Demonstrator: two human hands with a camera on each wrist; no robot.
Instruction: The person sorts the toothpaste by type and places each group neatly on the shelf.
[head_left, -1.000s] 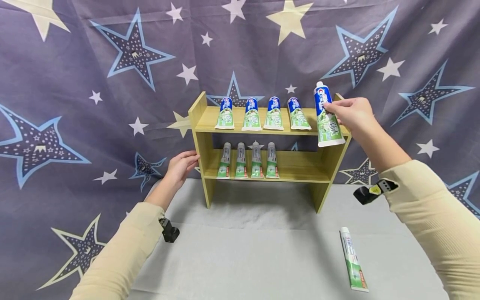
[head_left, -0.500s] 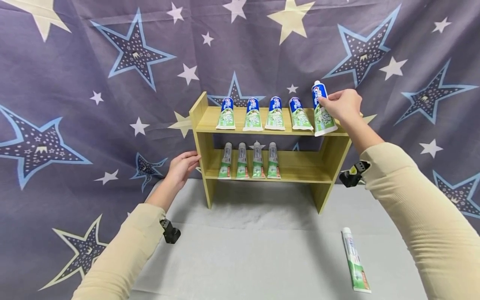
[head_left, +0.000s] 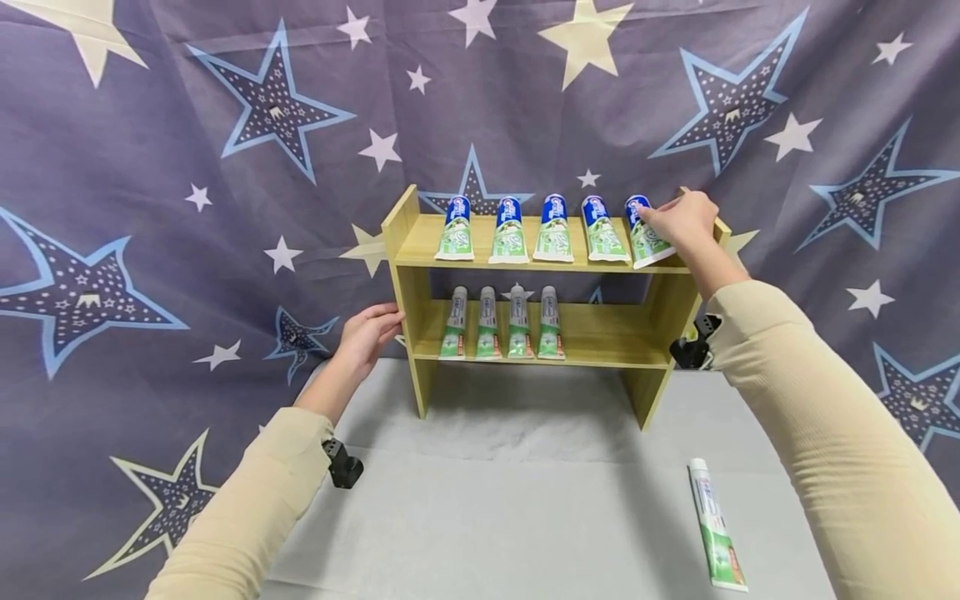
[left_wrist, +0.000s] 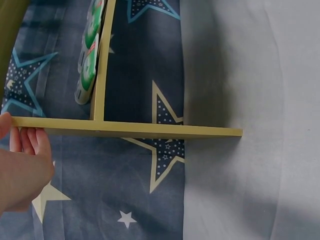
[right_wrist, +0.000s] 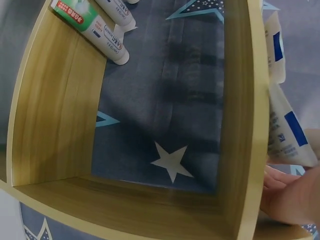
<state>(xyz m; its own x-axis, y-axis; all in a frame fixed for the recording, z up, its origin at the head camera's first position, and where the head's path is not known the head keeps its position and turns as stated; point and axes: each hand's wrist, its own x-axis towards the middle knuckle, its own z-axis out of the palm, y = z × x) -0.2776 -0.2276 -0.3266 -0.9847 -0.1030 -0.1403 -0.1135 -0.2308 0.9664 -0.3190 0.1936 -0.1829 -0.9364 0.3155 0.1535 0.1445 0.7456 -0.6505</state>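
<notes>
My right hand pinches a blue, white and green toothpaste tube at the right end of the top shelf. The tube leans back, cap end away, its flat end at the shelf's front edge. In the right wrist view this tube's pale back shows beyond the board, beside my fingers. My left hand holds the left side panel of the small wooden shelf. In the left wrist view, the thumb lies at the panel's edge and the fingers against its outer face.
Several matching blue-topped tubes line the top shelf. Several grey-capped green toothpaste tubes lie on the lower shelf's left part. One more such tube lies on the grey cloth at front right. A star-patterned curtain hangs behind.
My right hand has moved left and lowered its tube from in front of the right side panel onto the top shelf's right end. The left hand stays at the left panel.
</notes>
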